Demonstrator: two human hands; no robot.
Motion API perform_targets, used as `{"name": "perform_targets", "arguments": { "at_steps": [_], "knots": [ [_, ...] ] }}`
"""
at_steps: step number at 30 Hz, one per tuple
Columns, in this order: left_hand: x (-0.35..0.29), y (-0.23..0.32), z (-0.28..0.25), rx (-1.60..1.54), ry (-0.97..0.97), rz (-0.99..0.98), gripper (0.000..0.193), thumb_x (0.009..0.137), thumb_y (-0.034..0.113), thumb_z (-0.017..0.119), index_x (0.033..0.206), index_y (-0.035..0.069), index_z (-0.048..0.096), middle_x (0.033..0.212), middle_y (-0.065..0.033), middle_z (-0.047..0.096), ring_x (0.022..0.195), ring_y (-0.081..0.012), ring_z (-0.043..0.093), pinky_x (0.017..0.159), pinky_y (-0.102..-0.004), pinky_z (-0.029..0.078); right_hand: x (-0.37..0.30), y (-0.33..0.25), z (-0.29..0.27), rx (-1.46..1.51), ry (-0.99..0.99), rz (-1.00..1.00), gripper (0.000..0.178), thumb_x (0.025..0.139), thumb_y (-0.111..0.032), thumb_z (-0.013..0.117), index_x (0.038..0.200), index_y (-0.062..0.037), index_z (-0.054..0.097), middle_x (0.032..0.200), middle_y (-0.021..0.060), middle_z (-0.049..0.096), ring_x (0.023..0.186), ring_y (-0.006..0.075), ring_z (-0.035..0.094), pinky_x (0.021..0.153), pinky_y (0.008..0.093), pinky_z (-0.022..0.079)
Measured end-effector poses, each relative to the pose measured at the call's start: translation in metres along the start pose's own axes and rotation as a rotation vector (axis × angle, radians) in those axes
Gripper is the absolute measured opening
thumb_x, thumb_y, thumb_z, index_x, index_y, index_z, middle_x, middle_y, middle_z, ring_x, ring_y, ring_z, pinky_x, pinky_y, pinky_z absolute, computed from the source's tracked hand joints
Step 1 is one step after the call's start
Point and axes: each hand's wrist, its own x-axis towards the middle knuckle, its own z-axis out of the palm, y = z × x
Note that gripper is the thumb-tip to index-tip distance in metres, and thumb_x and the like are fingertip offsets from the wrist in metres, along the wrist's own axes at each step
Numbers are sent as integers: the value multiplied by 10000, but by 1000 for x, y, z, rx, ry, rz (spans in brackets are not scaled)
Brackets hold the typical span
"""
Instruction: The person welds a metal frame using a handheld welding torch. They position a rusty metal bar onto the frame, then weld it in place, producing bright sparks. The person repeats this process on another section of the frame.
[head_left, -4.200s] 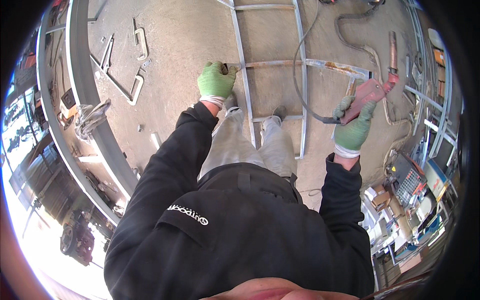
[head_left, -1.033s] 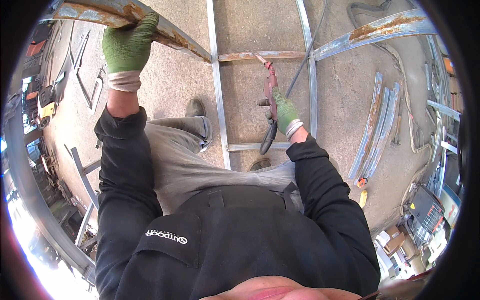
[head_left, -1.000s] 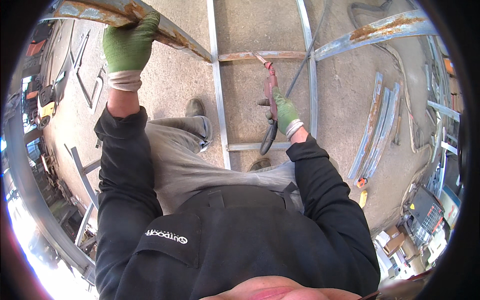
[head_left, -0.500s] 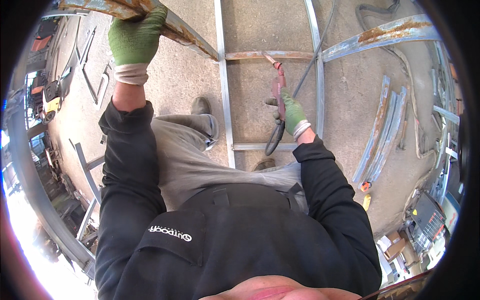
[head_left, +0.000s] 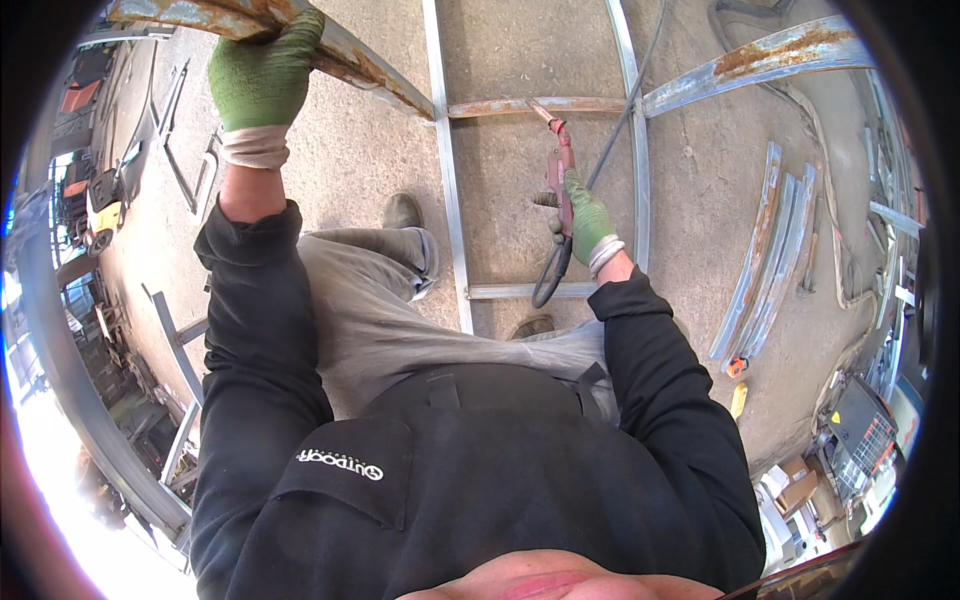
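My left hand (head_left: pixel 264 80), in a green work glove, is closed around a rusty steel bar (head_left: pixel 365 72) at the upper left. The bar's inner end meets the left rail of a grey metal frame (head_left: pixel 446 170). In my right hand (head_left: pixel 588 215), also gloved, is a red welding torch (head_left: pixel 560 180), its fingers wrapped round the handle. The torch's nozzle points up and left, close to a rusty crosspiece (head_left: pixel 540 106) between the two rails; whether it touches cannot be told. A black cable (head_left: pixel 548 280) loops below the torch handle.
To the right, several loose metal bars (head_left: pixel 770 260) lie on the concrete floor beside an orange tape measure (head_left: pixel 738 367). Another rusty bar (head_left: pixel 760 65) extends right from the frame. A cable (head_left: pixel 632 110) crosses the right rail. Metal pieces (head_left: pixel 180 150) lie at left.
The whole view has shifted slightly. Both hands keep their grips, and the torch stays near the rusty crosspiece with hardly any movement.
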Motion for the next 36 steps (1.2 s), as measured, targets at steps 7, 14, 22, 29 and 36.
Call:
{"name": "perform_targets", "arguments": {
  "at_steps": [7, 14, 22, 29, 36],
  "knots": [
    [-2, 11, 4, -10, 11, -53, 203, 910, 161, 773, 986, -17, 708, 819, -62, 704, 720, -137, 684, 633, -285, 559, -5, -3, 2, 19, 10, -2, 685, 970, -668, 597, 1347, -96, 576, 1113, 95, 728, 579, 133, 542, 501, 293, 455],
    [-3, 30, 11, -31, 48, -175, 107, 935, 114, 726, 910, 15, 694, 737, -8, 659, 651, -111, 632, 582, -276, 501, 8, 7, 2, -112, 78, -77, 613, 987, -611, 619, 1299, -83, 624, 925, 58, 675, 574, 162, 582, 463, 311, 433],
    [-2, 17, 3, -61, 27, -73, 275, 902, 181, 793, 1052, -37, 717, 871, -108, 727, 752, -163, 717, 661, -298, 594, 23, 17, 6, -129, 101, -76, 563, 988, -573, 646, 1249, -74, 648, 813, 50, 646, 564, 180, 618, 443, 318, 441],
    [2, -4, -3, -63, 39, -36, 360, 888, 208, 826, 1079, -74, 710, 917, -146, 745, 771, -182, 739, 677, -303, 633, 36, 26, 13, -175, 103, -16, 549, 970, -594, 660, 1189, -91, 660, 786, 23, 612, 568, 173, 591, 469, 325, 445],
    [2, -3, -4, -23, 23, -47, 329, 935, 196, 788, 1147, -45, 717, 967, -122, 741, 789, -165, 721, 648, -275, 591, 35, 25, 18, -131, 98, -40, 572, 966, -575, 677, 1323, -128, 685, 815, 31, 650, 550, 171, 563, 482, 342, 465]
  ]
}}
